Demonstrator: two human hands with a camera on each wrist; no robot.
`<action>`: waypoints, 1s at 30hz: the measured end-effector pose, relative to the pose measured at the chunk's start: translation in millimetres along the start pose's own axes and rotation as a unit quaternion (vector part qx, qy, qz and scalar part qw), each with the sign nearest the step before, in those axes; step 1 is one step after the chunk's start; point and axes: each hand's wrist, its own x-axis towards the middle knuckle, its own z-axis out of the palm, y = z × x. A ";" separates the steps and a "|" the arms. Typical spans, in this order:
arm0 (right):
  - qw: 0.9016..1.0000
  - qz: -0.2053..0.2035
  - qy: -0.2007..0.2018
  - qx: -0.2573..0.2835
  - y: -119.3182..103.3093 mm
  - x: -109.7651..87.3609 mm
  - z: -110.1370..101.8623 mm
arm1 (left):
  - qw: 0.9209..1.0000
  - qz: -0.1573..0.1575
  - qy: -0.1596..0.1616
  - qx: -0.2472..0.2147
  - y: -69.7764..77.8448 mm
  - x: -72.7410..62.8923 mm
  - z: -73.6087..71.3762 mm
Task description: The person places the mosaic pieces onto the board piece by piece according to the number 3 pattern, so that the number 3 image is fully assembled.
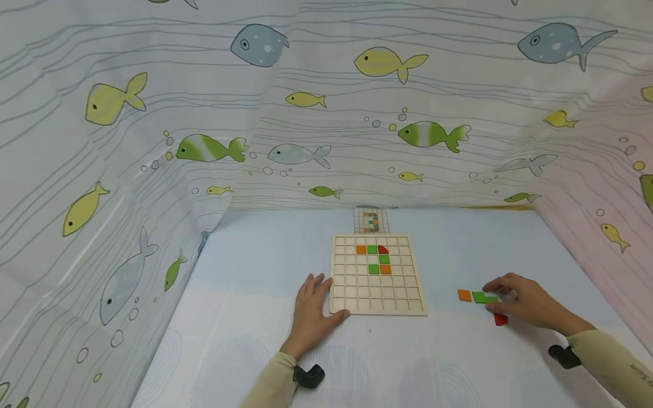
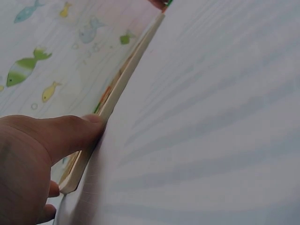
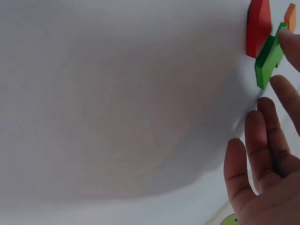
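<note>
On the table lies a square wooden grid board [image 1: 357,289] with orange, green and red tiles set in its upper cells. My left hand [image 1: 311,311] rests at its lower left corner, fingers spread along the left side and thumb [image 2: 75,131] against the front edge. My right hand [image 1: 522,300] is over loose tiles to the right, its thumb at a green tile [image 3: 266,65] and its fingers loosely bent. Another green tile [image 1: 478,297] and an orange tile [image 1: 464,295] lie left of it. A red tile [image 1: 501,319] with a rounded side sits just below the thumb.
Behind the board stands a small pattern card [image 1: 372,221] showing a grid with coloured squares. A pale cloth [image 1: 255,255] covers the table. Fish-print sheets [image 1: 326,124] hang around the back and sides.
</note>
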 end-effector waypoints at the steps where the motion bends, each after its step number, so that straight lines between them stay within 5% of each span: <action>1: 1.000 -0.006 0.006 -0.001 0.7 -0.3 1.5 | 1.000 -0.001 -0.001 0.001 0.1 0.0 0.0; 16: 0.997 -0.051 0.053 -0.002 -2.6 0.8 11.3 | 1.000 0.001 -0.001 0.002 -0.8 -0.4 -0.1; 30: 0.999 -0.010 0.021 -0.026 -1.9 1.3 16.2 | 1.000 0.005 0.003 0.005 -1.2 -0.1 0.4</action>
